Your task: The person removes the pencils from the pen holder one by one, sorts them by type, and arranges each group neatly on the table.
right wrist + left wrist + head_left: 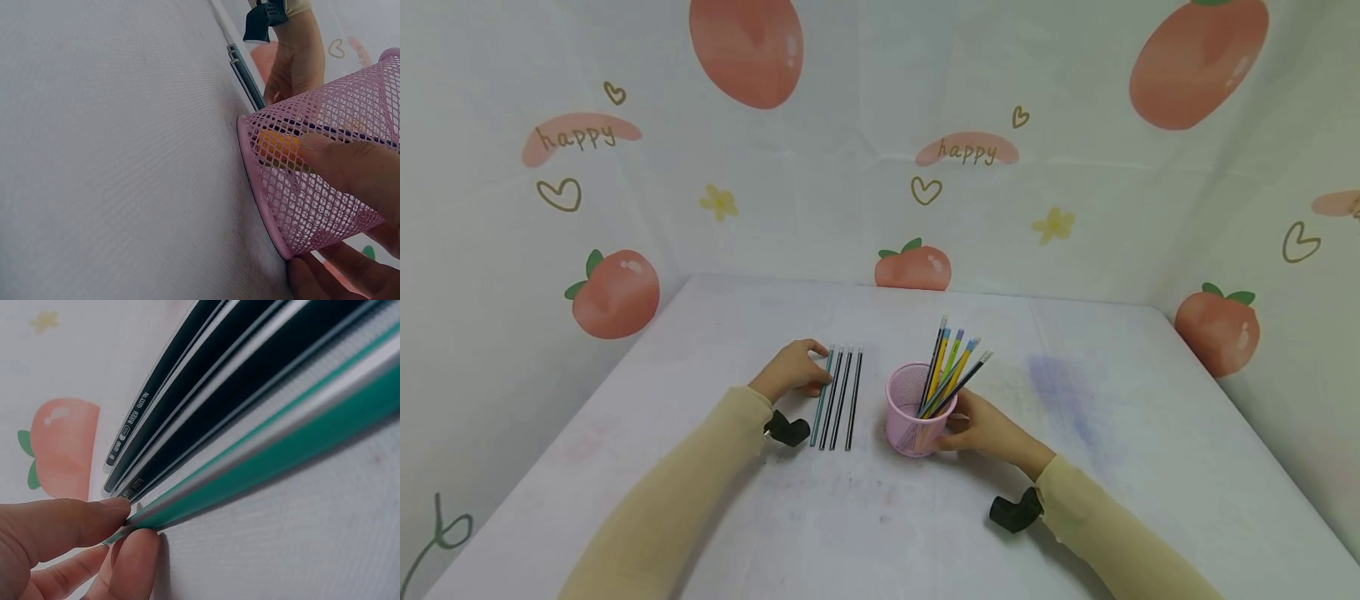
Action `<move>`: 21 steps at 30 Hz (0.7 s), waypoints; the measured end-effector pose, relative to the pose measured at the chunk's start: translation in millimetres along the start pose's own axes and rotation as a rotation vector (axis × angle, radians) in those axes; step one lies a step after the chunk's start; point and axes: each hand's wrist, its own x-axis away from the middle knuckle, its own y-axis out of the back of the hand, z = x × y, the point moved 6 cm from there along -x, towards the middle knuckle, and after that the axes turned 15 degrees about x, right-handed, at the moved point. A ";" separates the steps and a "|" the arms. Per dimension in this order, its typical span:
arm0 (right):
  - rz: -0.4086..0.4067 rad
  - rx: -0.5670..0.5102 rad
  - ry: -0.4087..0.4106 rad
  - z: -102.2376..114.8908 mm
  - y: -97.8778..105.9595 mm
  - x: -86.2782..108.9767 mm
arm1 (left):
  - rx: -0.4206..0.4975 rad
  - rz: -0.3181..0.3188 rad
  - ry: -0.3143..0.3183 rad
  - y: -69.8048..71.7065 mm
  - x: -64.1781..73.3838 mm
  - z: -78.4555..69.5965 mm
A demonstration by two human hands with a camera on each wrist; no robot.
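Observation:
Several pencils lie side by side on the table. The leftmost is a green pencil [820, 404], and beside it are dark pencils [854, 400]. My left hand [793, 367] is at the far end of the row. In the left wrist view, its thumb and a finger pinch the green pencil [206, 494] near one end. My right hand [981, 429] grips a pink mesh pencil cup [904, 429] from its right side, thumb against the mesh in the right wrist view. The cup stands upright, and the colourful pencils [951, 367] in it lean to the right.
A white cloth covers the table [880, 525], with a bluish stain [1063, 400] on the right. Behind rises a backdrop [842, 183] printed with fruit, hearts and flowers. A black wrist-camera mount [1015, 510] sits under the right sleeve, another [788, 429] by the left cuff.

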 end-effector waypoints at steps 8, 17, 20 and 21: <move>-0.004 0.018 0.008 -2.3 -0.2 -0.9 | 0.051 0.014 -0.004 1.0 1.1 0.4; -0.002 0.009 0.004 -1.3 0.0 -0.7 | 0.071 -0.013 -0.029 5.8 0.9 -3.0; -0.003 0.003 0.007 -0.1 0.3 -0.2 | 0.112 -0.018 -0.051 7.6 2.7 -10.3; -0.004 0.002 0.008 0.2 0.4 -0.1 | 0.132 -0.015 -0.060 7.7 3.8 -13.8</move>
